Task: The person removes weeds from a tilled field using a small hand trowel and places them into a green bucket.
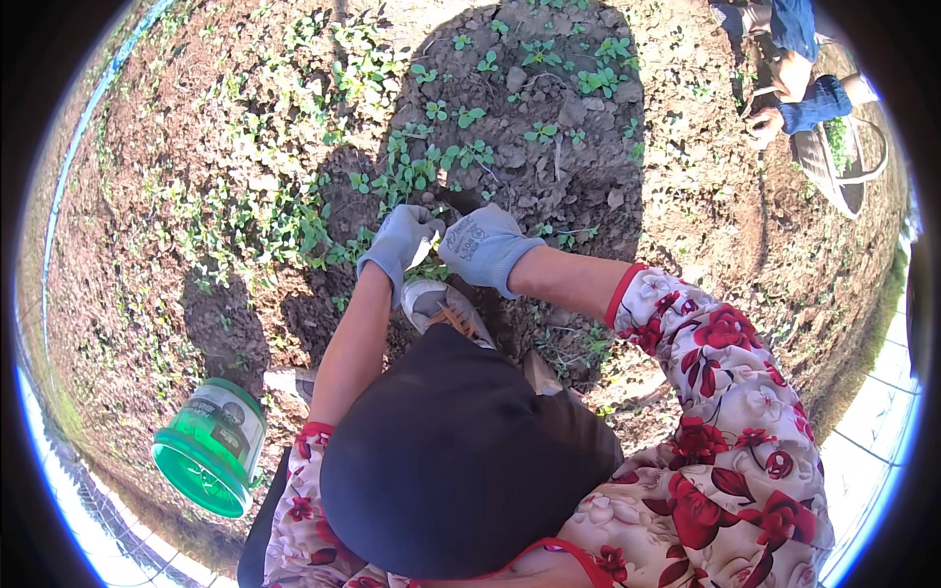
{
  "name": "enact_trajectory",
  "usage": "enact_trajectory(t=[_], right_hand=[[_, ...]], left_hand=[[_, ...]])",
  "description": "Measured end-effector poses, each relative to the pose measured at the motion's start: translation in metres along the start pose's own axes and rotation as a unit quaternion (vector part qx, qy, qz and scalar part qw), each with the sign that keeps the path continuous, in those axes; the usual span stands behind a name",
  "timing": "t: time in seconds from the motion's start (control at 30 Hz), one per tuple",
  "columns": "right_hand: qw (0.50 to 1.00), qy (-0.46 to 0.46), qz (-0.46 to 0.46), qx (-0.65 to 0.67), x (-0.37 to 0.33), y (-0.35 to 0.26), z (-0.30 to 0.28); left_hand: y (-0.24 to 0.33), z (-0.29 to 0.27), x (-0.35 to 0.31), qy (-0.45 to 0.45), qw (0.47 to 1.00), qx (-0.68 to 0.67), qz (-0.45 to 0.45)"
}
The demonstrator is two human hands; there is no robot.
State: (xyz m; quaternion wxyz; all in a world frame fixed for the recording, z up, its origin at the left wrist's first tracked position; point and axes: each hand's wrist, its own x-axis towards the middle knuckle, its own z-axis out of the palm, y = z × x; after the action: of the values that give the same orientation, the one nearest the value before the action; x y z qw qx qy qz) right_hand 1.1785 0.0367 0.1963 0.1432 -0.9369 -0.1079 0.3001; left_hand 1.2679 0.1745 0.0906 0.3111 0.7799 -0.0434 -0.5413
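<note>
Close together over the soil, both my hands wear light grey gloves. My left hand is closed, its fingertips pointing toward the other glove, beside low green seedlings. Whatever its fingers hold is too small to make out. Just to its right, my right hand is curled with its knuckles up, and its fingers hide anything it grips. Dark, loosened earth lies directly beyond the two hands. Below them, a grey shoe with tan laces stands on the ground.
A green bucket lies tilted at the lower left. At the upper right, a co-worker's hand works near the ground beside a basket of greens. Leafy plants cover the soil leftward. A blue line edges the far left.
</note>
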Motion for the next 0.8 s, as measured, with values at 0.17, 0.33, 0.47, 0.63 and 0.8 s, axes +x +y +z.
enact_trajectory(t=[0.17,0.33,0.47,0.63,0.8], right_hand=[[0.997,-0.072,-0.006,0.002,0.018,0.009,-0.023],[0.989,-0.134,-0.053,-0.046,0.042,0.052,-0.050],[0.995,-0.085,-0.040,-0.027,0.042,0.050,-0.037],[0.994,-0.102,-0.018,-0.038,0.016,0.037,-0.043],[0.994,-0.076,0.080,0.012,-0.053,0.035,-0.061]], left_hand=[[-0.017,-0.008,0.003,-0.029,0.998,-0.052,0.027],[0.029,-0.019,-0.030,-0.044,0.990,-0.128,-0.034],[0.028,-0.043,-0.061,-0.057,0.963,-0.263,0.023],[0.014,-0.019,-0.072,0.054,0.989,0.125,0.058],[0.026,0.045,-0.101,0.091,0.898,0.425,0.065]])
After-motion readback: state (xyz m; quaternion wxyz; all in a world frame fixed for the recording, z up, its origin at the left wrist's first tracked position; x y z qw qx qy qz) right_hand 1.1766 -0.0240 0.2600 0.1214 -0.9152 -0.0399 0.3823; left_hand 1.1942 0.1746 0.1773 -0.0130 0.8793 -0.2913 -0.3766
